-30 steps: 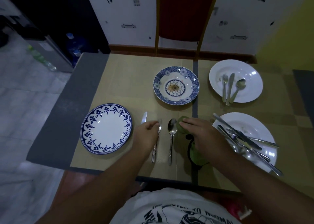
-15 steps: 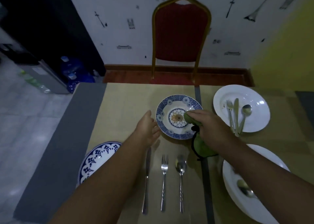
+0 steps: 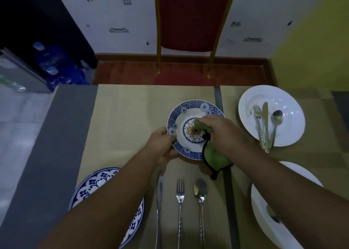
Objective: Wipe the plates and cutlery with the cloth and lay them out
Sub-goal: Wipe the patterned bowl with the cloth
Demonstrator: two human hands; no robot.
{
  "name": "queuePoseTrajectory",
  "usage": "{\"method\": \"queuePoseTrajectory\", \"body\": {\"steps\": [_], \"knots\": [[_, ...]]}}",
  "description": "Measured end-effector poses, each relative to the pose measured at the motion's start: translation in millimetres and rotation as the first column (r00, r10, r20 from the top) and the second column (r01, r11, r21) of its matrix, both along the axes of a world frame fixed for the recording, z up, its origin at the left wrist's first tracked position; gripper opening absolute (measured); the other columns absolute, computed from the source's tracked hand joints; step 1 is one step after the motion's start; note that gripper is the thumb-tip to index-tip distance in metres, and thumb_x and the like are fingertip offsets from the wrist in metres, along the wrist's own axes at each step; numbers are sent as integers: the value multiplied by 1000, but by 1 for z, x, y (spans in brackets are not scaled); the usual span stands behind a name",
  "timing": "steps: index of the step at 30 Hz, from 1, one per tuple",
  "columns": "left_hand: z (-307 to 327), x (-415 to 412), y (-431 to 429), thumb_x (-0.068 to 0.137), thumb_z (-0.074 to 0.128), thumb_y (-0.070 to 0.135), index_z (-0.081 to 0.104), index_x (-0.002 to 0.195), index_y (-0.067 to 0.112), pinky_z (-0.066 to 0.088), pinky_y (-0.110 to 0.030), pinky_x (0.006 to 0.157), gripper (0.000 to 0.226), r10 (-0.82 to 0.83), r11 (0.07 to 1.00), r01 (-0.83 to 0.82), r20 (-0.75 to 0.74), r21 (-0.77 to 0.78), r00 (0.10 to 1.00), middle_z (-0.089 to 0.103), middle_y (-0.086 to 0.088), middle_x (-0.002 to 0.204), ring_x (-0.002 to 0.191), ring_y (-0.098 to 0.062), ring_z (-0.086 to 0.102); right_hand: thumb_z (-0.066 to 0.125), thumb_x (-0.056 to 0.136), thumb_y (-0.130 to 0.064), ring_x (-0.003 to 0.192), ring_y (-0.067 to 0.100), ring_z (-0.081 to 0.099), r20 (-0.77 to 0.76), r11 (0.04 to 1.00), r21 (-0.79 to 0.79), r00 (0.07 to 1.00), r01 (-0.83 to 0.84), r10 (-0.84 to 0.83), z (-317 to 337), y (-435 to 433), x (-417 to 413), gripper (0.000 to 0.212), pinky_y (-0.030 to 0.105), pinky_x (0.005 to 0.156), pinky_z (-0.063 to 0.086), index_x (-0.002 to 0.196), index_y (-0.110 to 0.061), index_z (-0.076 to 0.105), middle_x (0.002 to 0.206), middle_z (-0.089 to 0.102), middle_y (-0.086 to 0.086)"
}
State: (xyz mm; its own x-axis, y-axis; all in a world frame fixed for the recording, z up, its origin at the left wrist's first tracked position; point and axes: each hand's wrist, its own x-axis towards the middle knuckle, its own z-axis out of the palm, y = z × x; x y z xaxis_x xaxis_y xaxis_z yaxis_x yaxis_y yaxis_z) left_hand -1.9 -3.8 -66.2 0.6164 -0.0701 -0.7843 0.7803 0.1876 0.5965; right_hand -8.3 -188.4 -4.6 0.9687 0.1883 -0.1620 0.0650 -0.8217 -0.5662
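1. Dim room behind: white wall (image 3: 117,46) with dark drawings, yellow wall (image 3: 311,40) to the right, red chair (image 3: 188,18) with a gold frame drawn up at the far edge of the table (image 3: 62,135), blue water bottles (image 3: 54,63) on the floor far left.
2. Over the grey table, beige placemats (image 3: 122,116) side by side.
3. On the middle mat, toward the far side: patterned dish (image 3: 190,107), blue-and-white rim, flower medallion at its centre. Resting flat or slightly lifted, impossible to tell.
4. Left hand (image 3: 162,146) grasping the dish at its near-left rim, fingers wrapped round the edge.
5. Right hand (image 3: 222,133) clenched round a green cloth (image 3: 215,156), the bunched end pressed onto the flower medallion, the rest hanging over the near-right rim down to the mat, with a black cord (image 3: 204,158) trailing along it.
6. Nearer the body, in a row on the same mat, apart from one another, handles toward the wearer: laid knife (image 3: 159,201), laid fork (image 3: 180,197), laid spoon (image 3: 200,190), left to right.
7. Near left, partly hidden under the left forearm: flat plate (image 3: 94,182) with a blue floral border.
8. Far right, on the neighbouring mat: far white plate (image 3: 290,101) holding far fork (image 3: 257,116), far knife (image 3: 265,124) and far spoon (image 3: 277,116) close together, handles reaching past the near rim.
9. Near right, largely covered by the right forearm: near white plate (image 3: 264,224) with one utensil (image 3: 272,215) inside, too hidden to name.
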Motion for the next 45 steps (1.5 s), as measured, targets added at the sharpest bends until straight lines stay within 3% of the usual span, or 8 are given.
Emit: {"method": "queuePoseTrajectory", "body": {"steps": [3,10,16,23,28,35,42,45], "knots": [[8,-7,2,100,57,3,58,124,12,63,-39,65,25,-16,999,17,47,-33,999,74,-15,111,88,-26,75,52,71,15,113,17,53,-17,1000,-12,1000,1,-1,3,-6,-1,62,20,92,39,123,-18,61,124,60,2],[50,-58,1,104,48,7,58,123,16,62,-51,79,23,65,997,-57,148,-59,987,78,-12,108,95,-35,75,55,74,4,108,24,54,111,983,-11,976,-186,186,40,13,-1,48,39,91,46,116,-17,62,118,60,6],[78,-113,-8,104,49,11,63,122,14,62,-50,80,22,189,981,-196,247,1,950,78,-13,106,92,-35,76,55,81,-60,136,17,28,32,863,-213,880,-458,475,31,-8,-51,74,41,106,34,144,-39,23,151,27,-8],[91,-156,-20,107,46,12,67,121,14,63,-46,75,26,136,989,-147,259,24,956,77,-15,107,93,-33,75,63,76,-14,133,29,35,210,827,-224,803,-516,558,15,-2,-103,74,44,102,39,142,-29,34,150,33,4],[98,-169,-7,105,49,11,68,120,13,60,-58,83,24,179,982,-189,308,2,934,78,-14,107,96,-36,75,62,67,7,129,31,36,220,934,-222,919,-280,327,35,7,-88,71,42,106,33,133,-16,47,141,43,9],[91,-174,16,106,48,11,68,119,9,60,-57,84,24,100,994,-106,279,6,955,76,-19,106,95,-39,74,51,66,-8,115,20,49,140,904,-22,894,-427,426,29,29,-142,59,28,99,37,124,-18,57,127,56,2],[94,-181,38,103,52,9,68,120,13,62,-48,76,24,146,989,-139,332,-46,932,77,-13,108,96,-32,75,63,68,4,120,27,45,94,938,-250,958,-241,271,39,41,-106,64,42,98,40,127,-17,50,130,50,6],[93,-180,42,104,51,9,69,120,11,62,-49,77,24,141,990,-134,299,-44,944,77,-14,108,95,-34,75,59,66,7,112,27,52,47,952,-134,958,-275,283,43,42,-145,65,41,89,45,125,-21,55,124,55,5]]}}
